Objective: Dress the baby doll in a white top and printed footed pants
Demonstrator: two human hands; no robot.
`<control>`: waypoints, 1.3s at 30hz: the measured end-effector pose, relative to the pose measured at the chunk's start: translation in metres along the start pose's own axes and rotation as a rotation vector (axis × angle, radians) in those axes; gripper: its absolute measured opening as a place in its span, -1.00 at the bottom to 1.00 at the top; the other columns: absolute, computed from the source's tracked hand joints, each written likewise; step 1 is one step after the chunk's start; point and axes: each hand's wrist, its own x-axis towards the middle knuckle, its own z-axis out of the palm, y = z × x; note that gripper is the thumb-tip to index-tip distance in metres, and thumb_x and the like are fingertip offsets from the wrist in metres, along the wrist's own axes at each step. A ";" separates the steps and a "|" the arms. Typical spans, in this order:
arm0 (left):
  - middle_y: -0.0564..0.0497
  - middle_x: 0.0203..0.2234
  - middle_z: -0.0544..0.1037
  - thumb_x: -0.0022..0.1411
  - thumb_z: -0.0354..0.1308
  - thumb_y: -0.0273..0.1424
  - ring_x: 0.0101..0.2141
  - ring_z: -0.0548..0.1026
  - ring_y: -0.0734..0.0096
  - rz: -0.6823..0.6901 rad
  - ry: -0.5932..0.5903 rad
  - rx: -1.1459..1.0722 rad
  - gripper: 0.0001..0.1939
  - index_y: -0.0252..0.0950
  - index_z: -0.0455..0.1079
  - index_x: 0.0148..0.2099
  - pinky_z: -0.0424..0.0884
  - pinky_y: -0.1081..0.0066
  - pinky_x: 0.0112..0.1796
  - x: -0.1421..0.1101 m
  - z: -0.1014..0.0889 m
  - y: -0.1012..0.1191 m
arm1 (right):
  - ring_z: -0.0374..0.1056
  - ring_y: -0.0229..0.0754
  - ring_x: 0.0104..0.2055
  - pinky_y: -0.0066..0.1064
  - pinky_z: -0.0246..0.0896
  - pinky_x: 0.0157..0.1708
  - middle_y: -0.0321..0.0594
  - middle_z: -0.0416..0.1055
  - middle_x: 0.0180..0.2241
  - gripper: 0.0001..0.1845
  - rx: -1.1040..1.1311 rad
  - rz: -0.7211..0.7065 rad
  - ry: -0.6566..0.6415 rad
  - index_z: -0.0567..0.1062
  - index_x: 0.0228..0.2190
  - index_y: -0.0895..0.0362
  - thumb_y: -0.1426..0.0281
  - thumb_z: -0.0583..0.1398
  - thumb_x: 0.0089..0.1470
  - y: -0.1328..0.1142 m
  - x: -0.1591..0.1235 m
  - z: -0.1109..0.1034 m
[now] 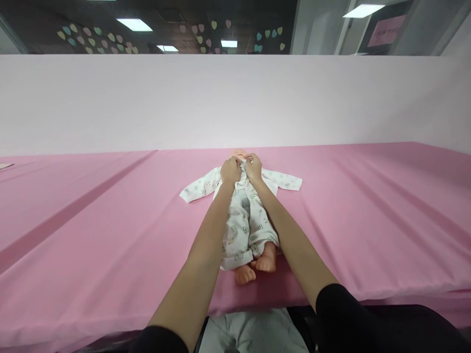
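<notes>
A baby doll (264, 262) lies on its back on the pink sheet, feet toward me and head at the far end. It wears white printed baby clothes (235, 230), with both sleeves spread out sideways. At the doll's neck, my left hand (231, 170) is closed, fingers curled at the collar. My right hand (253, 166) is closed beside it, pinching near the other side of the collar. Between the hands a strip of the white garment shows. My hands hide most of the doll's head and the exact spot they grip.
The pink sheet (110, 235) covers the wide table, with creases running across it. A white wall (221, 103) rises behind, topped by a window with heart-shaped stickers. A pale flat item (5, 166) lies at the far left edge.
</notes>
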 end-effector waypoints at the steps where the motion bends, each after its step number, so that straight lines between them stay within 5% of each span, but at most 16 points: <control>1: -0.07 -0.16 0.52 0.29 -0.11 -0.41 -0.08 0.42 0.20 -0.001 0.002 -0.007 -0.79 -0.20 0.33 -0.14 0.32 0.32 -0.15 0.000 0.001 -0.001 | 0.36 -0.22 -0.15 -0.43 0.17 -0.05 -0.21 0.47 -0.23 -0.73 0.003 0.006 -0.002 0.39 -0.39 0.12 0.59 -0.06 0.01 0.000 0.000 0.000; 10: -0.01 -0.16 0.55 0.26 -0.11 -0.45 -0.11 0.46 0.28 -0.041 0.009 -0.055 -0.75 -0.18 0.34 -0.09 0.33 0.37 -0.19 0.001 0.004 -0.005 | 0.36 -0.18 -0.14 -0.40 0.17 -0.07 -0.18 0.47 -0.21 -0.80 0.014 0.022 -0.006 0.39 -0.32 0.13 0.44 -0.02 0.12 0.000 0.002 0.001; 14: -0.01 -0.17 0.56 0.26 -0.14 -0.47 -0.12 0.47 0.26 -0.081 0.026 -0.091 -0.72 -0.18 0.37 -0.11 0.33 0.36 -0.20 0.001 0.003 -0.004 | 0.39 -0.16 -0.24 -0.38 0.18 -0.11 -0.25 0.49 -0.38 -0.71 -0.005 0.001 -0.043 0.36 -0.16 0.15 0.52 0.04 0.03 0.004 0.001 0.002; 20: 0.02 -0.18 0.57 0.26 -0.13 -0.45 -0.12 0.49 0.27 -0.129 0.033 -0.122 -0.71 -0.14 0.40 -0.14 0.32 0.39 -0.21 -0.001 0.001 -0.004 | 0.38 -0.12 -0.16 -0.33 0.18 -0.07 -0.25 0.49 -0.33 -0.63 -0.066 -0.061 -0.099 0.36 -0.14 0.13 0.54 0.11 -0.06 0.005 -0.001 0.002; 27: 0.01 -0.25 0.60 0.23 0.02 -0.20 -0.18 0.52 0.27 -0.141 0.065 -0.218 -0.76 -0.17 0.41 -0.15 0.34 0.39 -0.20 0.001 0.003 -0.008 | 0.37 -0.09 -0.14 -0.28 0.20 -0.06 -0.24 0.47 -0.30 -0.58 -0.119 -0.121 -0.135 0.35 -0.09 0.11 0.51 0.11 -0.05 0.005 0.000 0.004; 39: 0.06 -0.29 0.61 0.13 0.07 -0.40 -0.22 0.54 0.34 -0.170 0.079 -0.320 -0.61 -0.19 0.26 0.04 0.35 0.42 -0.21 0.005 0.010 -0.017 | 0.34 -0.10 -0.13 -0.26 0.17 -0.02 -0.22 0.44 -0.29 -0.60 -0.190 -0.139 -0.214 0.41 -0.17 0.13 0.61 0.01 -0.05 0.000 -0.002 0.002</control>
